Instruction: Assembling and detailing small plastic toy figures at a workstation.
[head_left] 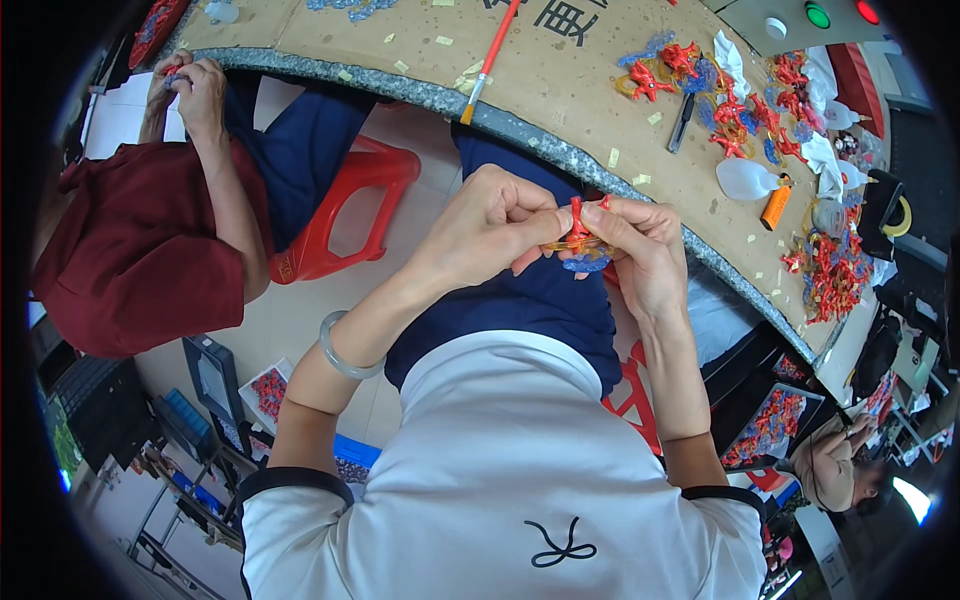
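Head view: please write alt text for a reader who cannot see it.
The left grip and right grip hold a small red, amber and blue object. Beyond, a brown table bears similar pieces, a red brush and a white bottle; another person in maroon is at left.

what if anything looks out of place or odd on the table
The red brush lies with its bristle end right at the table's edge, where it might get knocked off. Small pale scraps are strewn over the cardboard, looking untidy.

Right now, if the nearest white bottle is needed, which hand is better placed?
Probably the right hand: nearer the bottle, though it and the left hand hold a red-and-blue piece.
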